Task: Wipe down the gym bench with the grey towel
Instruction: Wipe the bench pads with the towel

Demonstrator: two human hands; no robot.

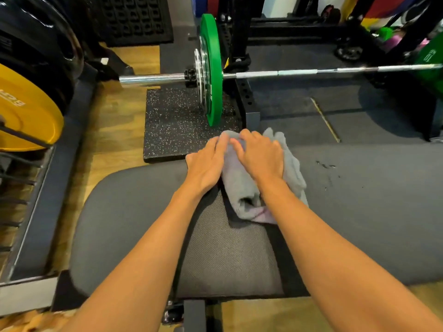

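Note:
The dark grey padded gym bench (359,212) stretches across the lower half of the head view, with a mesh strip down its middle. A bunched grey towel (239,188) lies on the bench's far edge near the centre. My left hand (208,164) presses flat on the towel's left side, fingers spread forward. My right hand (261,154) rests on top of the towel, fingers curled over its far part. Small wet drops (326,166) sit on the pad to the right of the towel.
A barbell (299,73) with a green plate (211,68) rests just beyond the bench on a speckled rubber mat (172,125). Yellow plate (26,111) and black plates stand on a rack at left. A black rack frame (242,32) rises behind.

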